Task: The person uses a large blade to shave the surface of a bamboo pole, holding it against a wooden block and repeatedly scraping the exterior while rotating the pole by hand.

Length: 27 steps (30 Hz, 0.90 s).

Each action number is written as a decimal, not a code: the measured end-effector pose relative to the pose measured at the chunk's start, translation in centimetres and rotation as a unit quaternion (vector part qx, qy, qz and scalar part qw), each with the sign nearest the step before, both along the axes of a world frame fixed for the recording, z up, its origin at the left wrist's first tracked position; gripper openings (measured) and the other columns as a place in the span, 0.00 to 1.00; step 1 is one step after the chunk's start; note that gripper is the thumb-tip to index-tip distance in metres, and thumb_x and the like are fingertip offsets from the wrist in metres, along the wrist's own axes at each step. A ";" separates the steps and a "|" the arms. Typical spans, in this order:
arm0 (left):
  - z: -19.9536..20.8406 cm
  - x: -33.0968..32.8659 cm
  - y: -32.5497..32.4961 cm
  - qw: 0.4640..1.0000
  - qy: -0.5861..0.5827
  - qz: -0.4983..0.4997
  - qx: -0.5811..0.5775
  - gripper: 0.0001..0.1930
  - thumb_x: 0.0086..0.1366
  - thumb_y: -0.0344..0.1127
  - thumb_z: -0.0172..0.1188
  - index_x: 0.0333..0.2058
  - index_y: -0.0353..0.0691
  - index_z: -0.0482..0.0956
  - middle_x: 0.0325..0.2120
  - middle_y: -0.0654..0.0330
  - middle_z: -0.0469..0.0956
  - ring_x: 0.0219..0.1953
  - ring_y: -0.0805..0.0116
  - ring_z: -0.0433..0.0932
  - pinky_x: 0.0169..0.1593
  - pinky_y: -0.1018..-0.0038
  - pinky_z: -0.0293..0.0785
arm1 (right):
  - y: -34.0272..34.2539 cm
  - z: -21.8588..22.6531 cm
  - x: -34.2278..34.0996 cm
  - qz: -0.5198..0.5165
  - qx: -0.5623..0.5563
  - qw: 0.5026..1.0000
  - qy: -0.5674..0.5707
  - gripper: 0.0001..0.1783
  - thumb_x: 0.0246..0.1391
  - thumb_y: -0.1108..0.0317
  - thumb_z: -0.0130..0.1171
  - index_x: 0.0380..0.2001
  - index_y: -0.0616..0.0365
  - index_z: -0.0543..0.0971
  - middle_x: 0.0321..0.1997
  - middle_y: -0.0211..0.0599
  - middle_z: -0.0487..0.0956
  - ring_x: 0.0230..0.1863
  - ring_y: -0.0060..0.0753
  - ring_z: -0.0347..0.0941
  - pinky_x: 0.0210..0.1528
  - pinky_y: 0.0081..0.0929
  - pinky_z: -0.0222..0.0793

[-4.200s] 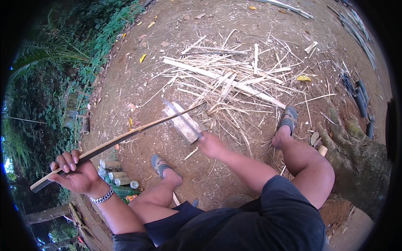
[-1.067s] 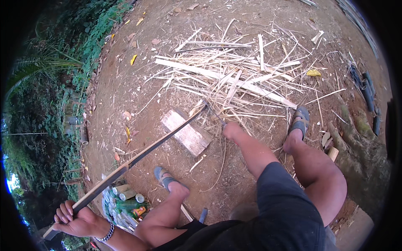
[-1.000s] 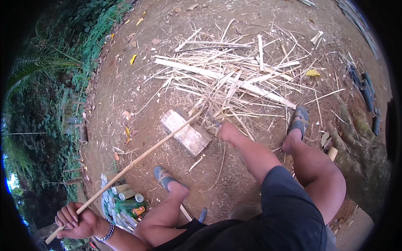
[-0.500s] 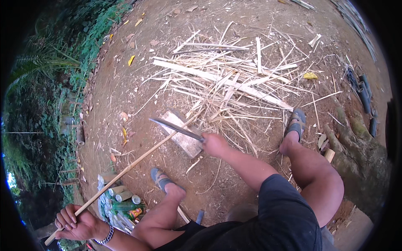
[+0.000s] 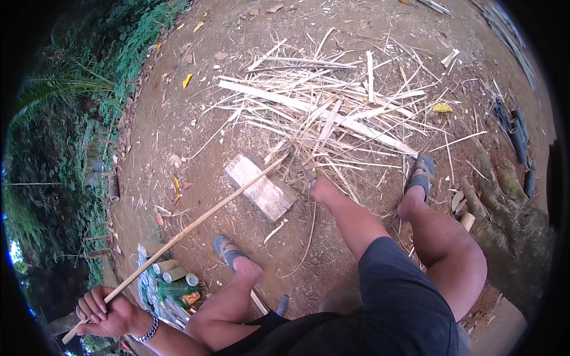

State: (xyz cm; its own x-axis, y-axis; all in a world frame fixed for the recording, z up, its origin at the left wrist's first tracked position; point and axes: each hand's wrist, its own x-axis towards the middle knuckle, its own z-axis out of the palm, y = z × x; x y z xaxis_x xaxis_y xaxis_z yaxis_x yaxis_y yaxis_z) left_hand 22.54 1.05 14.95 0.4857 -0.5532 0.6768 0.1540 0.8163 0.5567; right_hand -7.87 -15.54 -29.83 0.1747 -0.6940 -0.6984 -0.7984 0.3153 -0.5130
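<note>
My left hand [image 5: 107,311], at the lower left, is wrapped round the near end of a long, thin wooden stick [image 5: 196,223]. That stick runs up and to the right, passing over a pale wood block [image 5: 260,187] on the ground. In my right hand [image 5: 323,190] is the handle of a machete [image 5: 306,171]. Its blade is smeared by motion and hard to make out, close to the far end of the stick, past the block. I cannot tell whether blade and stick touch.
Beyond the block lies a heap of split strips and shavings [image 5: 332,113]. My sandalled feet flank the work. Bottles and cans [image 5: 172,282] lie near my left leg. A tree root [image 5: 504,202] and dark tubes [image 5: 518,133] are at right; plants [image 5: 71,107] edge the left.
My right hand has moved slightly right and up, swinging the machete off the block toward the stick's far end. The left hand and stick have barely moved.
</note>
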 end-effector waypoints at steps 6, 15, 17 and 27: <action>-0.1 -1.0 0.2 0.999 -0.020 0.003 0.027 0.22 0.49 0.44 0.73 0.22 0.43 0.65 0.14 0.71 0.63 0.13 0.83 0.63 0.21 0.88 0.60 | 5.0 10.5 2.1 0.033 0.017 0.989 -0.146 0.15 0.54 0.68 0.51 0.44 0.58 0.74 0.35 0.49 0.79 0.39 0.49 0.77 0.43 0.42 0.73; 0.5 -2.2 0.4 0.997 -0.041 -0.055 0.030 0.26 0.43 0.44 0.77 0.19 0.47 0.61 0.13 0.72 0.64 0.11 0.84 0.63 0.20 0.89 0.60 | 3.2 -0.3 0.5 -0.051 -0.043 0.996 -0.062 0.13 0.53 0.67 0.52 0.41 0.58 0.75 0.41 0.51 0.79 0.44 0.51 0.76 0.47 0.43 0.72; 0.5 -1.8 0.7 0.997 -0.037 -0.051 0.035 0.26 0.43 0.44 0.77 0.19 0.47 0.61 0.13 0.72 0.64 0.12 0.84 0.63 0.20 0.89 0.60 | 3.6 1.5 0.7 -0.005 -0.072 0.996 -0.049 0.13 0.53 0.66 0.52 0.42 0.57 0.75 0.42 0.51 0.79 0.45 0.50 0.76 0.48 0.43 0.72; 0.3 -0.5 0.9 0.997 -0.040 -0.058 0.024 0.25 0.45 0.44 0.76 0.19 0.48 0.61 0.14 0.72 0.63 0.12 0.85 0.64 0.20 0.89 0.60 | 2.2 1.0 0.3 -0.052 -0.059 0.997 -0.011 0.14 0.50 0.67 0.55 0.40 0.59 0.77 0.39 0.51 0.80 0.42 0.50 0.77 0.44 0.42 0.73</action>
State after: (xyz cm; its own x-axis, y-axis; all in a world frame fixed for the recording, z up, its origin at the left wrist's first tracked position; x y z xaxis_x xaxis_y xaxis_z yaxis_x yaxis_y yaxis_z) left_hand 22.06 2.00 15.25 0.3608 -0.6358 0.6824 0.1995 0.7673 0.6094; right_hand -7.61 -13.37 -28.85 0.1116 -0.7866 -0.6073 -0.7521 0.3326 -0.5690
